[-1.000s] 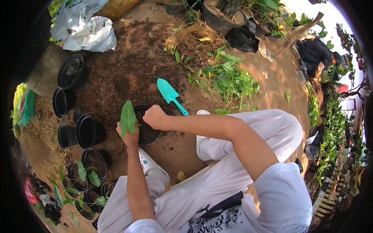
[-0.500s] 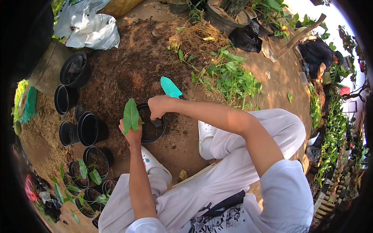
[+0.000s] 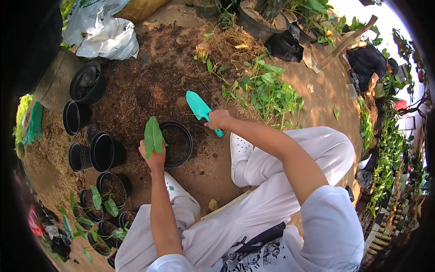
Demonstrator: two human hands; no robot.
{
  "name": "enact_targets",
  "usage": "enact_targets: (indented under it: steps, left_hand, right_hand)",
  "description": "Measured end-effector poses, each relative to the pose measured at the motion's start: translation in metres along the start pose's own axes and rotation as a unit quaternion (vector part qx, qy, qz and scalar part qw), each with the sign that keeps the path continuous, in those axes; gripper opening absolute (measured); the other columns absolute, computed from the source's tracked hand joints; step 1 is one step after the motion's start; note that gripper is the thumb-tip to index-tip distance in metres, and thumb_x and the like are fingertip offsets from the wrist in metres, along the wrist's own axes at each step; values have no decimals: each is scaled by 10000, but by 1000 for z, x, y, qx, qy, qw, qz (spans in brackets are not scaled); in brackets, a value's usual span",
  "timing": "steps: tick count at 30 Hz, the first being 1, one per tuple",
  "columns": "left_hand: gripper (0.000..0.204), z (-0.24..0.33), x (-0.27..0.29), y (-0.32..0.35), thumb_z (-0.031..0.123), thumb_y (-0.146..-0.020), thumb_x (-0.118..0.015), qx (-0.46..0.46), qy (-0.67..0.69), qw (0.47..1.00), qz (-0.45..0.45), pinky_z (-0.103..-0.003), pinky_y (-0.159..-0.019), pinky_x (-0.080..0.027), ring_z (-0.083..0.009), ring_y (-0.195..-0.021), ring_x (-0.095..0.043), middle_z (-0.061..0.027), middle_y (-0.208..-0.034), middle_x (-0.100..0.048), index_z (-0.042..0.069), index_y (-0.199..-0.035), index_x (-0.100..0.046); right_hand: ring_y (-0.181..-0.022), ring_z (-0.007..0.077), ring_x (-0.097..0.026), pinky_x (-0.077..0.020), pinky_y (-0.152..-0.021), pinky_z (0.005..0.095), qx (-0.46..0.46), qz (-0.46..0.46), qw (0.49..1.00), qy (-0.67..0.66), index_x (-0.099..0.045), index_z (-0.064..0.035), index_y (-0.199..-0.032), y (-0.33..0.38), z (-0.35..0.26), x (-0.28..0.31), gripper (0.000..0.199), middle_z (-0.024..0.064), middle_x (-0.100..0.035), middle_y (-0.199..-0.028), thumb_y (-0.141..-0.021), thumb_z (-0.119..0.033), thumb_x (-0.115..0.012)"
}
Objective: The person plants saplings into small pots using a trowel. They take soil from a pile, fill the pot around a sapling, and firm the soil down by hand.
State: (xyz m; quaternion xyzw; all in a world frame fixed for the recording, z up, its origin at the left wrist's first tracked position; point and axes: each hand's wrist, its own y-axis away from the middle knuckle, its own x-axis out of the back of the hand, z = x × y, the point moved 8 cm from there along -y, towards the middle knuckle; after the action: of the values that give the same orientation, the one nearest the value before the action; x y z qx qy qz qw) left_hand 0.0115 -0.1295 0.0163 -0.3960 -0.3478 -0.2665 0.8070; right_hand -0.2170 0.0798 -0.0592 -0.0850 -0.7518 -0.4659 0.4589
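Observation:
My left hand [image 3: 155,158] is closed around a plant with one broad green leaf [image 3: 154,136], right beside the rim of a black pot [image 3: 190,144]. The leaf hides part of the fingers, and its stem is not visible. Dark soil shows inside the pot. To the right of the pot, my right hand [image 3: 218,119] grips a teal garden trowel [image 3: 197,104] near its handle. The trowel's blade points away to the far left, lying on or just over the ground.
Empty black pots [image 3: 105,152] stand to the left, with potted seedlings [image 3: 108,206] nearer. Cut green vines [image 3: 272,93] lie at the far right of the trowel. A white sack [image 3: 108,38] sits at the back left. Another person [image 3: 367,65] crouches at the far right.
My right hand has left the pot with the dark piece it held and taken hold of the trowel, swinging it slightly. A small grey piece now lies on the soil near the sack.

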Motion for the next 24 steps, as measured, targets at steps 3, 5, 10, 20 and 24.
enact_targets:
  steps: [3, 5, 10, 20, 24]
  left_hand:
    - [204, 0, -1, 1, 173, -805, -766, -7, -3, 1000, 6, -448, -762, -413, -314, -862, -566, -100, -887, -570, 83, -964, -676]
    - [208, 1, -3, 1, 173, -802, -766, -18, -25, 999, 7, -449, -764, -416, -316, -859, -566, -102, -896, -573, 82, -965, -676]
    - [197, -4, -2, 1, 165, -802, -763, 3, 11, 1000, 1, -452, -742, -416, -320, -845, -567, -98, -894, -580, 84, -959, -677]
    - [108, 8, 11, -6, 158, -791, -745, -24, -8, 1000, 17, -431, -696, -391, -288, -786, -538, -66, -795, -573, 108, -852, -671]
    - [92, 14, 18, -8, 151, -765, -726, -30, 23, 998, 48, -419, -659, -361, -267, -753, -514, -36, -729, -577, 111, -752, -644]
  right_hand:
    - [-1041, 358, -701, -556, -872, 487, -16, 3, 1000, -15, -561, 27, -1239, 8, 1, -36, 643, 195, -715, -1108, -912, -520, -655]
    - [-1033, 361, -702, -558, -860, 492, -22, 12, 999, -33, -547, 21, -1233, 8, 1, -43, 601, 195, -714, -1104, -912, -474, -663]
    - [-962, 335, -719, -571, -783, 483, -40, 59, 990, -123, -578, 34, -1122, -2, 6, -29, 391, 179, -716, -1014, -904, -283, -643]
    - [-785, 322, -693, -512, -701, 452, -64, 92, 911, -398, -638, 13, -1087, -15, 35, 34, 385, 200, -681, -870, -944, -342, -598]
    - [-966, 390, -669, -486, -847, 486, -15, 134, 950, -280, -643, 2, -1104, -11, 49, 53, 476, 220, -696, -982, -992, -447, -532]
